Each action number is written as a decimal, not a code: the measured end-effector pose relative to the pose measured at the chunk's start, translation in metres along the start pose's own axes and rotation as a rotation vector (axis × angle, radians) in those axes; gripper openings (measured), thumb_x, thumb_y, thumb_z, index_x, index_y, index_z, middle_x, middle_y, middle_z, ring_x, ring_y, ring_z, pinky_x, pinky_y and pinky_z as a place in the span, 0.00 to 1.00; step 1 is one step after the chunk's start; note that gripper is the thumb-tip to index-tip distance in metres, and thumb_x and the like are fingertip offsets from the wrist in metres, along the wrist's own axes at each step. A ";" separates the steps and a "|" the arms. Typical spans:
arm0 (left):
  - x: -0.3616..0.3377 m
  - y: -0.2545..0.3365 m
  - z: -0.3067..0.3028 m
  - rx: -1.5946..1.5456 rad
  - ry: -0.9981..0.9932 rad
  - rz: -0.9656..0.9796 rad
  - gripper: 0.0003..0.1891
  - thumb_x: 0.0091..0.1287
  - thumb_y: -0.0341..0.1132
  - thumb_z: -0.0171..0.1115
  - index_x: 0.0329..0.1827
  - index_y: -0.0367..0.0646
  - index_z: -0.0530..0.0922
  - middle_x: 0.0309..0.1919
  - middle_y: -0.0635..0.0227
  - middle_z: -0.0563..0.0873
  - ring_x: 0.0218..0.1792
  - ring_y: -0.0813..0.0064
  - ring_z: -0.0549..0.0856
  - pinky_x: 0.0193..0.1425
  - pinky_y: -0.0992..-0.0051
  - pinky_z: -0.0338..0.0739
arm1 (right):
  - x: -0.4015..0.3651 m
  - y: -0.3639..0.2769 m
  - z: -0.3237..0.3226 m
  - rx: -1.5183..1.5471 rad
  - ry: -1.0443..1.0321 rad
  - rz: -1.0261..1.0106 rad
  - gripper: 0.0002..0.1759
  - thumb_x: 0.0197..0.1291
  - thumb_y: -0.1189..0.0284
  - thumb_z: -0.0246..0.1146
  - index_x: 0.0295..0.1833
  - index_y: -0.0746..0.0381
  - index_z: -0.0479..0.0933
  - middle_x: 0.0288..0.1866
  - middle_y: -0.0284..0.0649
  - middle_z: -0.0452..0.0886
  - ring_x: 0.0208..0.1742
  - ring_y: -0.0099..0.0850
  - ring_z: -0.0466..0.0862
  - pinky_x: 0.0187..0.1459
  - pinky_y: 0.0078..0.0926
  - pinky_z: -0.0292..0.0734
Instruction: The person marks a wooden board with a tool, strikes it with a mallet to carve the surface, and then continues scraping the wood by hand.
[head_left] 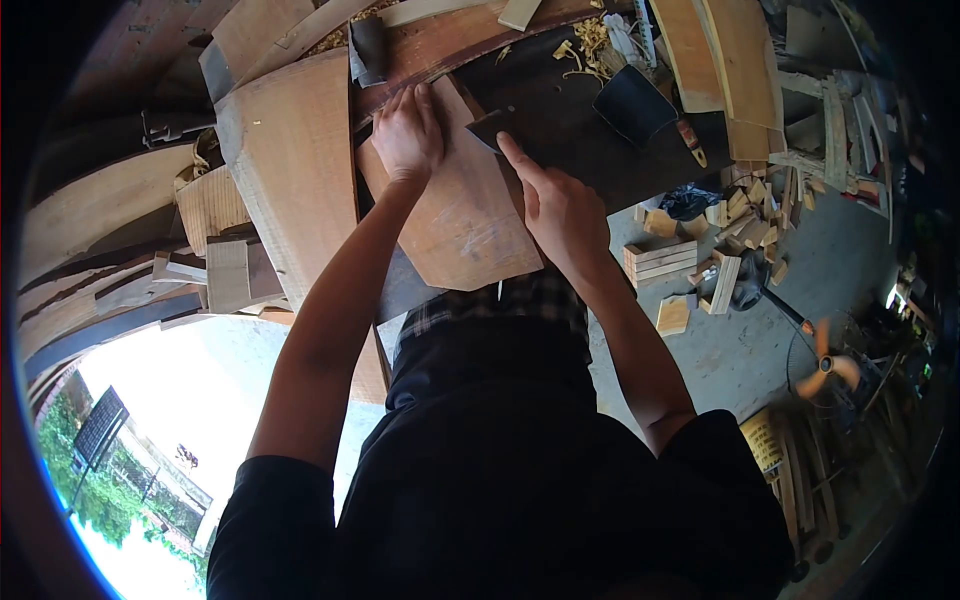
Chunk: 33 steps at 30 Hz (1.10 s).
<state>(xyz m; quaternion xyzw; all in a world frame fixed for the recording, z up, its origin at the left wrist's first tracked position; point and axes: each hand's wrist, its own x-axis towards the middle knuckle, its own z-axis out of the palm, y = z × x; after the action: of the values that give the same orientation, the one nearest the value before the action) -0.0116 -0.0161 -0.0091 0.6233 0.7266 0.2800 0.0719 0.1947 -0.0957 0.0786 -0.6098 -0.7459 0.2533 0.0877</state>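
Wooden board (pixel 468 220): centre of the frame, on the dark bench (pixel 555 105), its near end beside the checked cloth (pixel 430 312) at the waist. Pale scratch-like marks show on its nearer half.
Left hand (pixel 408 140): laid on the board's far left part, fingers close together; whether they hook round an edge, I cannot tell.
Right hand (pixel 568 215): fingers narrow, holding a dark flat piece (pixel 489 127) at the board's right edge, index finger stretched onto it. The thumb is hidden.
Board risk: it could skid or swivel, I judge, if the left hand's pressure eased or a push came from the side.
Edge risk: the flat piece could slip off the rim through uneven pressure, scraping a fingertip or marking the wood.
Bench clutter: curled shavings (pixel 592 42), upper right, could get under the board and tilt it if it shifted that way. A wide dark pad (pixel 634 105) and a red-and-yellow handle (pixel 690 143) lie nearer, liable to be knocked by a wide right-hand swing.
Writing: dark print on the yellow bucket (pixel 762 440), lower right, too small to read; no brand or label legible elsewhere.
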 end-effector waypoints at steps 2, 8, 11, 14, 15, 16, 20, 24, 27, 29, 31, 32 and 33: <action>-0.001 0.002 -0.002 -0.015 0.017 0.002 0.21 0.82 0.43 0.44 0.40 0.40 0.83 0.38 0.53 0.88 0.43 0.50 0.86 0.53 0.56 0.76 | -0.005 -0.001 0.007 0.035 0.034 0.024 0.33 0.68 0.70 0.63 0.77 0.35 0.69 0.27 0.44 0.83 0.29 0.46 0.88 0.35 0.46 0.86; -0.001 -0.001 0.000 -0.032 0.000 -0.016 0.22 0.82 0.44 0.43 0.41 0.40 0.83 0.41 0.53 0.89 0.45 0.50 0.86 0.55 0.55 0.77 | -0.002 0.003 0.003 0.038 0.011 -0.003 0.32 0.69 0.69 0.62 0.77 0.34 0.70 0.27 0.44 0.83 0.29 0.46 0.88 0.34 0.46 0.86; 0.000 -0.002 0.001 -0.017 0.013 0.006 0.22 0.82 0.44 0.43 0.42 0.40 0.84 0.41 0.52 0.89 0.45 0.49 0.86 0.55 0.55 0.77 | -0.008 0.003 0.010 0.046 0.051 -0.006 0.31 0.70 0.69 0.62 0.77 0.35 0.70 0.27 0.44 0.83 0.28 0.47 0.88 0.34 0.46 0.86; 0.002 -0.004 0.002 0.009 0.040 0.018 0.22 0.82 0.44 0.43 0.41 0.40 0.83 0.41 0.52 0.89 0.45 0.49 0.86 0.55 0.55 0.77 | -0.019 0.003 0.006 0.061 -0.003 0.012 0.30 0.70 0.68 0.61 0.76 0.35 0.70 0.28 0.44 0.84 0.29 0.47 0.88 0.34 0.46 0.87; -0.002 -0.002 0.002 -0.003 0.037 0.014 0.22 0.82 0.44 0.43 0.41 0.40 0.83 0.41 0.52 0.89 0.45 0.49 0.86 0.55 0.55 0.77 | -0.018 0.002 0.007 0.060 -0.014 0.020 0.30 0.70 0.68 0.61 0.76 0.35 0.70 0.28 0.44 0.84 0.29 0.47 0.88 0.34 0.46 0.87; -0.001 -0.002 0.000 -0.031 0.005 0.006 0.22 0.82 0.45 0.43 0.41 0.40 0.83 0.41 0.52 0.89 0.45 0.49 0.86 0.55 0.55 0.77 | -0.011 0.001 0.008 0.047 0.008 0.014 0.31 0.70 0.68 0.61 0.76 0.35 0.70 0.28 0.44 0.84 0.29 0.47 0.88 0.34 0.46 0.87; -0.003 -0.001 0.001 -0.032 0.020 -0.023 0.22 0.82 0.45 0.43 0.41 0.40 0.83 0.41 0.52 0.89 0.44 0.49 0.86 0.54 0.55 0.77 | -0.005 0.000 0.011 0.056 0.046 0.007 0.31 0.70 0.69 0.61 0.76 0.35 0.70 0.28 0.44 0.84 0.30 0.47 0.89 0.34 0.47 0.87; 0.004 -0.004 0.002 -0.001 0.061 -0.003 0.23 0.82 0.45 0.42 0.41 0.40 0.84 0.40 0.53 0.88 0.45 0.50 0.86 0.54 0.55 0.77 | -0.016 -0.002 0.010 0.085 0.044 0.013 0.31 0.69 0.70 0.62 0.76 0.35 0.70 0.29 0.45 0.84 0.30 0.48 0.89 0.34 0.48 0.86; -0.004 -0.001 0.001 -0.004 0.015 -0.016 0.23 0.82 0.45 0.43 0.41 0.40 0.84 0.40 0.53 0.88 0.45 0.50 0.86 0.54 0.55 0.76 | 0.009 -0.005 0.014 0.083 0.065 0.018 0.32 0.69 0.70 0.62 0.77 0.35 0.70 0.30 0.45 0.84 0.31 0.47 0.89 0.36 0.48 0.86; 0.000 -0.001 -0.001 -0.002 0.018 -0.016 0.22 0.82 0.45 0.43 0.42 0.40 0.84 0.40 0.53 0.88 0.45 0.50 0.86 0.54 0.56 0.76 | 0.027 -0.008 0.017 0.074 0.100 -0.004 0.32 0.69 0.71 0.62 0.77 0.35 0.70 0.30 0.44 0.84 0.32 0.47 0.89 0.36 0.48 0.86; 0.001 0.002 -0.003 -0.020 0.043 -0.012 0.22 0.82 0.44 0.44 0.41 0.41 0.83 0.40 0.53 0.88 0.45 0.50 0.86 0.54 0.56 0.76 | 0.011 -0.007 0.010 0.049 0.043 0.023 0.32 0.69 0.71 0.61 0.77 0.35 0.70 0.30 0.45 0.84 0.33 0.47 0.89 0.37 0.48 0.86; 0.000 0.002 -0.004 -0.007 0.033 -0.012 0.21 0.82 0.44 0.44 0.41 0.41 0.83 0.39 0.54 0.88 0.45 0.51 0.86 0.54 0.56 0.76 | 0.003 -0.008 0.008 0.023 -0.028 0.061 0.32 0.69 0.71 0.61 0.77 0.36 0.70 0.31 0.45 0.85 0.34 0.48 0.89 0.38 0.48 0.86; 0.000 0.002 -0.004 0.005 0.024 -0.015 0.21 0.82 0.44 0.44 0.41 0.42 0.83 0.39 0.54 0.88 0.45 0.52 0.86 0.54 0.56 0.76 | 0.005 -0.007 0.008 0.018 -0.037 0.058 0.32 0.69 0.71 0.61 0.77 0.36 0.70 0.31 0.45 0.85 0.34 0.48 0.89 0.38 0.48 0.86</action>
<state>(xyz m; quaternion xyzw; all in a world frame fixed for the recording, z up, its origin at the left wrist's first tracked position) -0.0112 -0.0176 -0.0046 0.6146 0.7328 0.2850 0.0635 0.1835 -0.0944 0.0743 -0.6253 -0.7272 0.2738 0.0719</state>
